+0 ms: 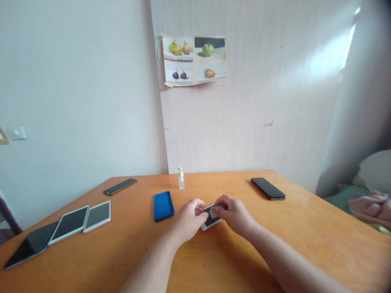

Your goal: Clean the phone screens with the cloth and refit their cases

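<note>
A white-framed smartphone (209,221) with a dark screen lies face up on the table before me, slightly turned. My left hand (191,217) is closed at its left side, thumb against the edge and the other fingers curled. At the upper right edge, my right hand (234,215) has its thumb and forefinger pinched together over the phone. A pale pinkish patch shows on the screen beside the right thumb; whether it is a reflection or a small thing in the fingers, I cannot make out. Left of my hands lies a blue phone case (163,206), its hollow side up.
A small clear pump bottle (181,181) stands behind the case. A dark phone (268,188) lies at right, another (120,186) at far left. Nearer left are a small white tablet (97,217), a larger white tablet (69,225) and a black tablet (32,245) on the wooden table (128,260).
</note>
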`<state>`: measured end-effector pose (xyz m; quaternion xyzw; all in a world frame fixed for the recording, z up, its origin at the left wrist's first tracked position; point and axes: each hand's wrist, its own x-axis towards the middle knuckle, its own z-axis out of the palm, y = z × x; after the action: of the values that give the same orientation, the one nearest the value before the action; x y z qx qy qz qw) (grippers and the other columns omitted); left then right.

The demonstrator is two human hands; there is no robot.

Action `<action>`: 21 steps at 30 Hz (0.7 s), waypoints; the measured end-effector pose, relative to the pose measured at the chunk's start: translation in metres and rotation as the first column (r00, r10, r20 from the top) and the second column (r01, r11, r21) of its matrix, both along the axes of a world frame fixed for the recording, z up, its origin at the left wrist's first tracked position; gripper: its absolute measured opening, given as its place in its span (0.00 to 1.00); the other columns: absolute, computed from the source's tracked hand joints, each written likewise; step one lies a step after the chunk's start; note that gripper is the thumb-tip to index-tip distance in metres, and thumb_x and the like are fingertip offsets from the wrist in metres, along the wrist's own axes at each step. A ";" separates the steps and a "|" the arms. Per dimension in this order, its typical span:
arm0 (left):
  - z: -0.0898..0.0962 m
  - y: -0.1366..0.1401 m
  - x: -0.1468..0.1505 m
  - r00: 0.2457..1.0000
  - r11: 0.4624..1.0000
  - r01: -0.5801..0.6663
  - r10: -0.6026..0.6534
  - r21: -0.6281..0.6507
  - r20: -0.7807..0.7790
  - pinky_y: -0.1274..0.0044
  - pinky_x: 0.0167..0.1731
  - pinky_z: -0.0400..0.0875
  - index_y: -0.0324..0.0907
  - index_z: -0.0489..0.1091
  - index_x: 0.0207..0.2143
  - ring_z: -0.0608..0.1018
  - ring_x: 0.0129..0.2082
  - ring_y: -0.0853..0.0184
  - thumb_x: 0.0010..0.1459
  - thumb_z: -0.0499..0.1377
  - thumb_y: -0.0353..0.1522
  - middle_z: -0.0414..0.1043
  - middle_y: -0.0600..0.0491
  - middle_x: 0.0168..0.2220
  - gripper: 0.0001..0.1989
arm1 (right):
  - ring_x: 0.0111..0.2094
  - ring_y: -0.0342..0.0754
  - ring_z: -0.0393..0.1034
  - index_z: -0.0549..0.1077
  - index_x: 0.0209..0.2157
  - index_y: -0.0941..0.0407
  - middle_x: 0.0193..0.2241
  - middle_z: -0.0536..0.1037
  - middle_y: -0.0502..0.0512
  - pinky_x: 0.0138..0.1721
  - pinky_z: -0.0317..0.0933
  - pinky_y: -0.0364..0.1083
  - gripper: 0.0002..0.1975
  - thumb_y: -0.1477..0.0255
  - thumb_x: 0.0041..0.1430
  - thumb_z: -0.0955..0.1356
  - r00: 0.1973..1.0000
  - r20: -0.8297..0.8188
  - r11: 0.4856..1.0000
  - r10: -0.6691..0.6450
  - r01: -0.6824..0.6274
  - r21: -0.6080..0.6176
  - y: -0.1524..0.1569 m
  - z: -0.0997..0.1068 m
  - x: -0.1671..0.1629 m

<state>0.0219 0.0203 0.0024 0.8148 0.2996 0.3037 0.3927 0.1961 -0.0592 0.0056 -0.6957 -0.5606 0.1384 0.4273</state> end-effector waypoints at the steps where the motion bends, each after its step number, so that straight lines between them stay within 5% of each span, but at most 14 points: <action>1: 0.001 0.001 -0.003 0.998 0.999 -0.029 0.030 0.022 -0.054 0.77 0.39 0.67 0.42 0.69 0.41 0.75 0.40 0.64 0.51 0.60 0.37 0.73 0.51 0.40 0.15 | 0.28 0.45 0.67 0.74 0.32 0.56 0.25 0.75 0.49 0.29 0.56 0.42 0.06 0.70 0.52 0.66 0.994 0.079 0.996 -0.069 0.073 -0.048 0.001 -0.001 0.007; 5: 0.005 0.002 -0.015 0.945 0.989 -0.027 0.072 0.143 -0.318 0.74 0.45 0.66 0.43 0.69 0.44 0.72 0.47 0.58 0.42 0.66 0.44 0.69 0.49 0.46 0.26 | 0.33 0.47 0.68 0.75 0.31 0.54 0.31 0.76 0.52 0.31 0.54 0.43 0.05 0.70 0.53 0.66 0.912 0.372 0.954 -0.172 0.248 -0.167 0.003 -0.001 0.029; 9: 0.007 0.001 -0.016 0.908 0.983 -0.012 0.087 0.182 -0.411 0.76 0.43 0.65 0.43 0.68 0.43 0.72 0.47 0.58 0.42 0.65 0.43 0.68 0.49 0.45 0.25 | 0.36 0.47 0.69 0.76 0.33 0.54 0.37 0.75 0.56 0.34 0.55 0.43 0.10 0.73 0.58 0.63 0.856 0.499 0.957 -0.135 0.243 -0.159 0.000 0.001 0.019; 13: 0.003 0.003 -0.013 0.913 0.985 -0.023 0.089 0.168 -0.398 0.77 0.41 0.65 0.43 0.67 0.41 0.73 0.46 0.60 0.43 0.65 0.40 0.69 0.49 0.43 0.22 | 0.39 0.48 0.69 0.77 0.31 0.56 0.36 0.76 0.58 0.40 0.57 0.43 0.13 0.76 0.59 0.61 0.824 0.561 0.987 0.086 0.006 -0.161 -0.008 0.004 -0.016; 17: 0.000 0.006 -0.012 0.922 0.981 -0.001 0.075 0.192 -0.380 0.76 0.40 0.65 0.43 0.66 0.39 0.72 0.44 0.60 0.43 0.66 0.40 0.70 0.49 0.42 0.21 | 0.43 0.49 0.69 0.77 0.37 0.55 0.39 0.78 0.57 0.46 0.57 0.45 0.13 0.75 0.60 0.61 0.738 0.602 0.952 0.305 -0.256 -0.168 -0.019 0.009 -0.036; 21: 0.002 0.005 -0.012 0.918 0.978 0.008 0.075 0.208 -0.390 0.76 0.41 0.65 0.43 0.66 0.39 0.72 0.45 0.59 0.42 0.66 0.40 0.70 0.49 0.42 0.21 | 0.48 0.55 0.68 0.76 0.40 0.54 0.43 0.79 0.58 0.46 0.57 0.52 0.16 0.69 0.65 0.58 0.730 0.659 0.975 0.179 -0.039 -0.221 -0.019 0.015 -0.020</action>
<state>0.0095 0.0257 0.0044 0.8900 0.3539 0.1687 0.2326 0.1758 -0.0782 0.0201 -0.7019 -0.7012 -0.0452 0.1171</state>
